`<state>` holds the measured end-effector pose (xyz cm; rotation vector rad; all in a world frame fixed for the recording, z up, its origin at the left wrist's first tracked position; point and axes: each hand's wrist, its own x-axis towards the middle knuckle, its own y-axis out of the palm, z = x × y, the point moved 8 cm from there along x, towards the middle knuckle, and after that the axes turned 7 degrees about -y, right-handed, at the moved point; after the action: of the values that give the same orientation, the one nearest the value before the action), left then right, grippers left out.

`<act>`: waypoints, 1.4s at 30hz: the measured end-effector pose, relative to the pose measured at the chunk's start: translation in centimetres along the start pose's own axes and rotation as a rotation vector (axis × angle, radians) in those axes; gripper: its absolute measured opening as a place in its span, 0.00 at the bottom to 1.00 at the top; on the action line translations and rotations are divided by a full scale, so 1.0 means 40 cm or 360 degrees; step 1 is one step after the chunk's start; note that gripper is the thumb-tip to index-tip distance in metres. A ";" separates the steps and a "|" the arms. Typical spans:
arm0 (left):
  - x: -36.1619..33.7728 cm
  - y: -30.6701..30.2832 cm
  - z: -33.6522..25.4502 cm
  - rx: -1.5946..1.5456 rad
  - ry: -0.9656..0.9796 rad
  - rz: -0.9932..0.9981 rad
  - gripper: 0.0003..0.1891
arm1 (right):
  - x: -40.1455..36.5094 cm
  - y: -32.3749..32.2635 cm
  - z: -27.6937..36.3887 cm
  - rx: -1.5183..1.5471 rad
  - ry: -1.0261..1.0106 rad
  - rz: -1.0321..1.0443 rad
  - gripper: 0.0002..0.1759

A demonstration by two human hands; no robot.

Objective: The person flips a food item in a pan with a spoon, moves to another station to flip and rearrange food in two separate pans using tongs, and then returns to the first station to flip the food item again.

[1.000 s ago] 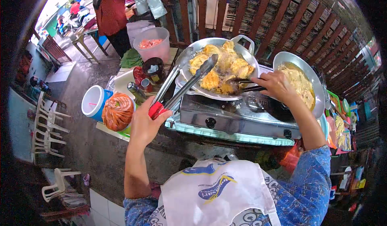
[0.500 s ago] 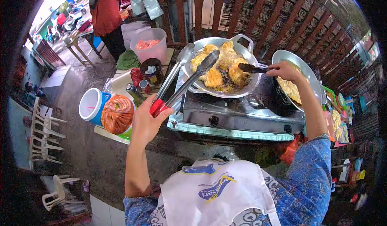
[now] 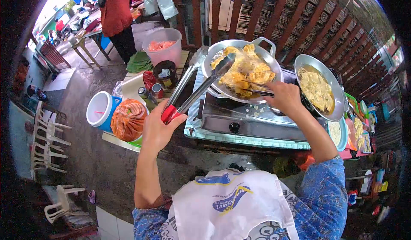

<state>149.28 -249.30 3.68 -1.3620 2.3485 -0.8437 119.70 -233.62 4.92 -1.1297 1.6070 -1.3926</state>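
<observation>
My left hand (image 3: 157, 128) is closed around the red grip of a pair of long metal tongs (image 3: 198, 95). Their two arms spread apart over the near left rim of a wide frying pan (image 3: 277, 75). Golden fried pieces (image 3: 246, 64) lie in oil in that pan. In my right hand (image 3: 284, 95) is a slim dark pair of tongs (image 3: 259, 88), its tips against the fried pieces near the pan's right front. Part of these tongs is hidden by my fingers. To the right, a second pan (image 3: 340, 95) holds a pale battered mass (image 3: 316, 88) in oil.
Both pans stand on a gas stove (image 3: 257, 126). Left of it are a pink tub (image 3: 162, 56), a dark pot (image 3: 170, 83), a bag of orange food (image 3: 127, 120) and a blue-white bucket (image 3: 100, 109). A wooden fence (image 3: 274, 17) rises behind. A person in red (image 3: 116, 13) stands back left.
My right hand has moved left and down, bringing its tongs to the front of the left pan. The fried pieces there have shifted. My left hand keeps its tongs in nearly the same place.
</observation>
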 end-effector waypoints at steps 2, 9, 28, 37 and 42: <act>-0.004 -0.018 -0.001 -0.0015 -0.0056 0.0023 0.31 | -0.010 0.000 -0.030 -0.0073 0.0031 0.0053 0.25; 0.011 -0.036 0.013 -0.0003 -0.0085 -0.0013 0.32 | 0.008 -0.028 0.066 -0.0026 -0.0099 -0.0211 0.26; 0.015 -0.029 0.021 -0.0050 -0.0004 0.0128 0.32 | 0.064 0.055 0.085 0.0045 0.0079 -0.0049 0.28; 0.015 -0.033 0.043 -0.0056 0.0094 0.0031 0.33 | 0.077 0.014 0.035 0.0417 0.0217 0.0019 0.27; 0.006 -0.039 0.041 -0.0124 0.0050 0.0056 0.33 | 0.059 0.017 0.094 0.0017 0.0072 -0.0024 0.29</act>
<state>151.09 -250.63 3.38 -1.3428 2.4454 -0.7769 122.22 -237.16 3.70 -1.1136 1.6237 -1.4444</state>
